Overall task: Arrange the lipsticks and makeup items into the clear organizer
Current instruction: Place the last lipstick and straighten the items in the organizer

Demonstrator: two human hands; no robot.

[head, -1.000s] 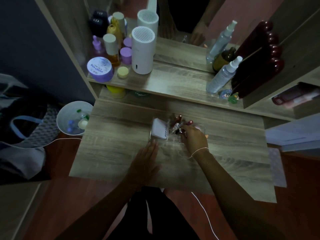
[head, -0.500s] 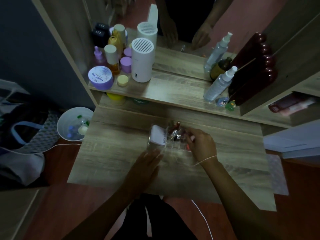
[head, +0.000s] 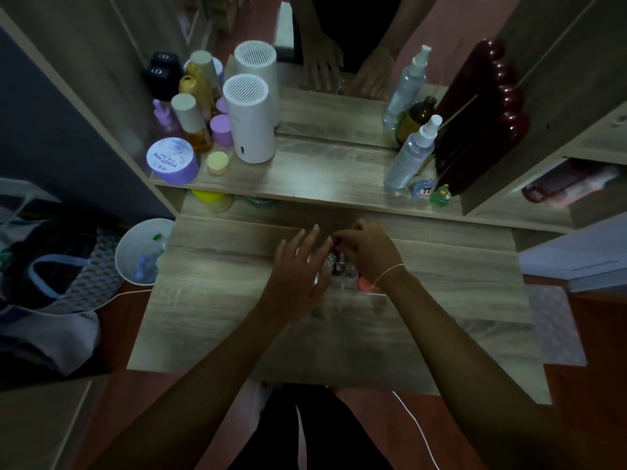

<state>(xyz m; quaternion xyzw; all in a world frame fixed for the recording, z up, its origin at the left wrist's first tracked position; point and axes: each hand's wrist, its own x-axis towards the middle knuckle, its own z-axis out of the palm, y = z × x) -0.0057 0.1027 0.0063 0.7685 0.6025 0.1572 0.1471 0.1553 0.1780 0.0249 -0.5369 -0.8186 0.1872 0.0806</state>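
The clear organizer [head: 344, 278] sits on the wooden desk [head: 217, 300], mostly covered by my hands. Several small lipsticks [head: 334, 262] stand in its compartments, and a coral item [head: 364, 284] lies at its near right corner. My left hand [head: 298, 266] is spread flat over the organizer's left side, fingers apart, hiding what lies there. My right hand [head: 371, 252] is over the organizer's far right side. Its fingertips pinch a small dark lipstick [head: 336, 239] above the far compartments.
The shelf behind holds a white cylinder device [head: 249, 120], a purple jar [head: 171, 161], bottles [head: 191, 123], two spray bottles [head: 412, 150] and small figurines [head: 431, 191], backed by a mirror. A white bin [head: 144, 252] and bags [head: 51, 266] stand left of the desk.
My left hand moved from the desk up over the organizer's left side, covering the white compact. My right hand shifted toward the far side and now pinches a small lipstick.
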